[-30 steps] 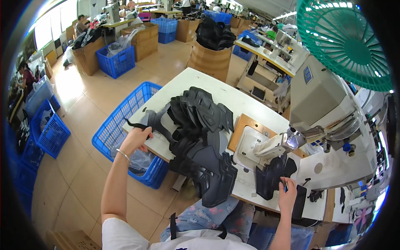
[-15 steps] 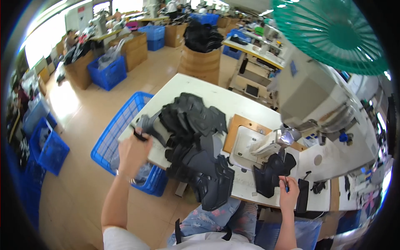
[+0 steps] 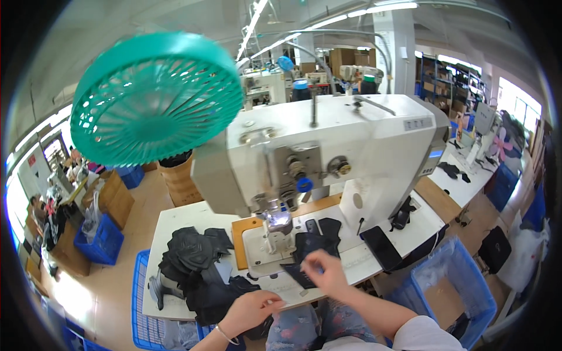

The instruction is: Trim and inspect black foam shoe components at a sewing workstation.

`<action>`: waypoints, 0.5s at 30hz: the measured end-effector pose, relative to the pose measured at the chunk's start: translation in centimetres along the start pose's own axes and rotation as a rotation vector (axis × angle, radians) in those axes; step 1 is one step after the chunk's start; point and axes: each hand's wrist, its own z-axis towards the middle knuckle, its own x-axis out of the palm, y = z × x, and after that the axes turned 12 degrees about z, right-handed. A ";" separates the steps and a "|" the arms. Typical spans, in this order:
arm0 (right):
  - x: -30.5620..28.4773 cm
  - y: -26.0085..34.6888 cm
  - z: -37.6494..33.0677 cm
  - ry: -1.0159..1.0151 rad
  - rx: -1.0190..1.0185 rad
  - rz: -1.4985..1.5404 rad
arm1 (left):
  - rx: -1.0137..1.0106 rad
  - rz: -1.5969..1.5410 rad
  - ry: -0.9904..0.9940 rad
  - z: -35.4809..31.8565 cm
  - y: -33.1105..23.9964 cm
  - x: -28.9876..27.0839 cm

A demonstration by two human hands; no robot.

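A sewing machine (image 3: 328, 146) stands on the white table, its needle area lit. Beside its needle plate lies a black moulded panel (image 3: 313, 245). My right hand (image 3: 329, 274) is over the panel's near edge, fingers curled into a pinch; what they hold, if anything, is blurred. Nearer the table's front edge, my left hand (image 3: 252, 310) has loosely bent fingers with nothing visible in them. To its left is a heap of black moulded panels (image 3: 196, 257). A grey curved piece (image 3: 167, 286) rests by that heap.
A green fan (image 3: 155, 99) hangs close at upper left. A black phone-like slab (image 3: 381, 248) lies right of the machine. Blue crates stand at both sides, one an open crate (image 3: 424, 275) at right. Behind the table is a tall brown carton (image 3: 178, 181).
My view has swung right and up. My left hand has come from the heap's far side to the table's front edge. My right hand has moved left over the black panel.
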 end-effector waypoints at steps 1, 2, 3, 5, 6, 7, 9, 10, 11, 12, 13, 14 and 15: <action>-1.4 -1.2 1.1 -0.116 0.045 -0.073 | -0.008 0.045 -0.077 -0.1 0.0 -0.5; -3.0 -2.2 2.3 -0.184 0.131 -0.069 | 0.024 0.143 -0.183 -0.1 0.9 -0.7; -4.6 -4.0 3.5 -0.265 0.013 -0.267 | 0.064 0.240 -0.280 -0.2 1.8 -0.9; -6.1 -3.8 6.1 -0.135 0.200 -0.536 | -0.035 0.421 -0.391 -0.9 2.8 -1.5; -6.5 -4.5 7.2 -0.136 0.201 -0.535 | -0.062 0.527 -0.467 -1.5 3.1 -1.5; -6.9 -5.7 8.3 -0.060 0.056 -0.695 | -0.127 0.555 -0.445 -1.9 4.0 -1.3; -7.3 -7.3 10.2 0.038 -0.089 -0.836 | -0.225 0.788 -0.449 -2.6 6.0 -0.3; -7.4 -7.6 11.3 0.047 -0.053 -0.954 | -0.245 0.788 -0.442 -2.5 6.8 0.0; -7.3 -8.2 12.2 0.062 -0.016 -1.070 | -0.274 0.800 -0.420 -2.6 7.6 0.5; -7.3 -9.6 13.0 0.062 -0.067 -1.125 | -0.314 0.809 -0.392 -3.0 7.6 1.1; -7.7 -11.1 13.6 0.067 -0.119 -1.176 | -0.335 0.827 -0.377 -3.1 7.7 1.4; -8.2 -12.0 13.8 0.112 -0.112 -1.207 | -0.322 0.815 -0.400 -2.9 7.9 1.4; -8.3 -12.4 14.3 0.170 -0.113 -1.232 | -0.339 0.815 -0.395 -3.0 7.9 1.3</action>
